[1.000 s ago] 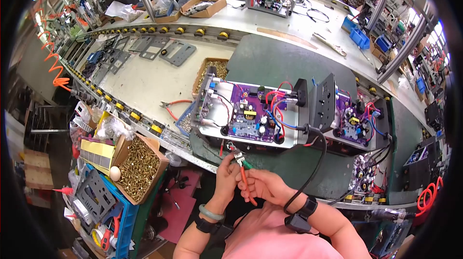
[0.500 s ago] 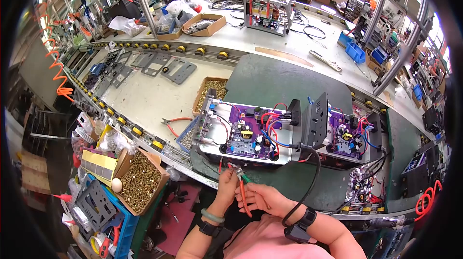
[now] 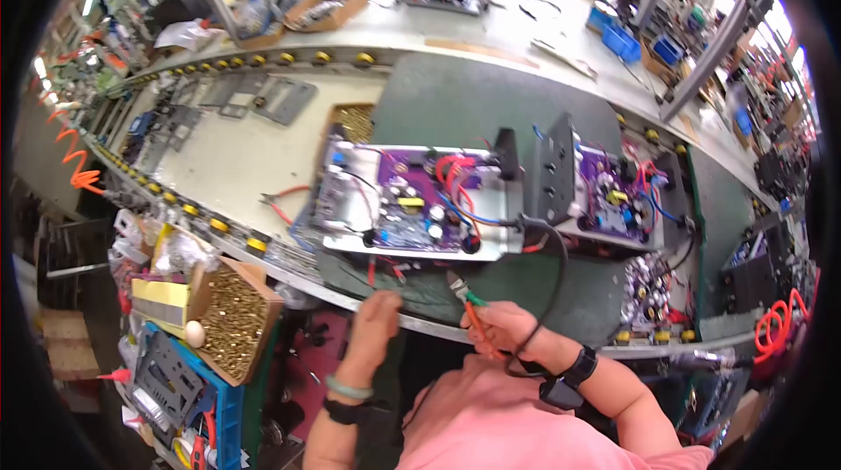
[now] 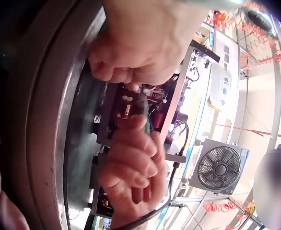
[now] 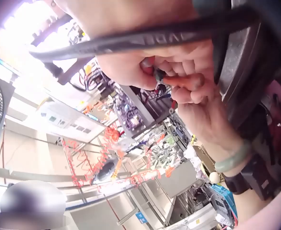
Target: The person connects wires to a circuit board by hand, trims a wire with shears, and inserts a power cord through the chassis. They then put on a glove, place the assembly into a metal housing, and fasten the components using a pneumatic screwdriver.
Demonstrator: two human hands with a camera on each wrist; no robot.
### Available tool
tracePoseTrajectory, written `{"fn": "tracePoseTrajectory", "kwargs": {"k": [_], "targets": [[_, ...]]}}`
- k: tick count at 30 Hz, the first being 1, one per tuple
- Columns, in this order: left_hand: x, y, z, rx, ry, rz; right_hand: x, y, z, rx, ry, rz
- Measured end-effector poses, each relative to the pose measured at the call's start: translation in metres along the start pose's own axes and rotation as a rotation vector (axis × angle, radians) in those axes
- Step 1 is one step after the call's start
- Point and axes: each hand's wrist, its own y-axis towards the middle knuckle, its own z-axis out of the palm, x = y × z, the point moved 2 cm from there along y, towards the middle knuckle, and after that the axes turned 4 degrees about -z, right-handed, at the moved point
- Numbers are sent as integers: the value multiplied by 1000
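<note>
My right hand (image 3: 510, 328) grips a pair of pliers (image 3: 474, 312) with orange and green handles, their metal tip pointing toward the bench. Left of it, my left hand (image 3: 375, 323) is at the bench's front edge with fingers curled; I cannot tell whether something small is pinched in the fingertips. Just beyond that hand, short red wire ends (image 3: 371, 271) stick out below an open metal chassis (image 3: 502, 242). This chassis carries a purple circuit board (image 3: 412, 203). A thick black cable (image 3: 565, 273) runs from it down across my right wrist.
A second open unit (image 3: 604, 198) stands to the right on the green mat (image 3: 491, 98). Red-handled pliers (image 3: 285, 205) lie left of the chassis. A box of brass fasteners (image 3: 232, 321) sits at lower left, beside a blue crate (image 3: 229, 409). Roller rails (image 3: 219, 225) border the bench.
My hands have moved apart: the left went left and down, while the right moved right with the pliers. The pliers' tip has come away from the left fingers. The head view has shifted.
</note>
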Motion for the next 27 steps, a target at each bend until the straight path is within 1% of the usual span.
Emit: {"fn": "tracePoseTrajectory", "kwargs": {"k": [1,3,4,5,7,8,9,10,11,12,13,14,15,16,19,20,21,22,23,24,25,27], "targets": [[0,-8,-12,19,-1,-56,-1,-12,-17,4,-17,-94],[18,-23,-44,97,-49,-148,-1,-46,-66,-221,-405,-92],[28,-29,-56,108,-43,-214,6,-67,-79,-324,-457,-144],[37,-32,-68,49,-72,-357,8,-89,-97,-430,-438,-157],[77,-19,-99,-20,-287,-444,18,-132,-135,-608,-548,-157],[106,-2,-122,-108,-499,-614,25,-147,-144,-657,-444,-162],[125,14,-134,-320,-586,-701,32,-166,-153,-705,-342,-171],[160,37,-162,-322,-757,-725,26,-180,-173,-602,-179,-194],[171,61,-168,-501,-937,-769,26,-187,-183,-479,57,-230],[207,93,-209,-467,-512,-478,21,-190,-194,-456,141,-247],[232,119,-234,-415,-108,-164,14,-192,-203,-421,224,-260],[229,127,-220,-385,-100,-168,9,-195,-210,-453,204,-258],[219,130,-210,-411,122,5,6,-197,-218,-475,178,-252],[203,128,-200,-440,341,186,1,-200,-226,-387,301,-284],[145,101,-170,-513,995,735,2,-215,-229,-453,246,-323],[148,97,-180,-172,293,254,7,-222,-229,-484,169,-359],[176,107,-203,-144,62,356,15,-233,-228,-533,38,-393],[181,91,-242,-140,66,361,18,-246,-232,-544,-16,-461],[167,91,-246,-192,103,403,24,-258,-236,-553,-75,-532],[151,88,-249,-245,142,445,34,-268,-233,-637,-108,-638],[133,84,-246,-297,181,487,40,-275,-240,-670,-110,-743],[92,73,-232,-397,259,571,49,-277,-268,-1120,-383,-613]]}}
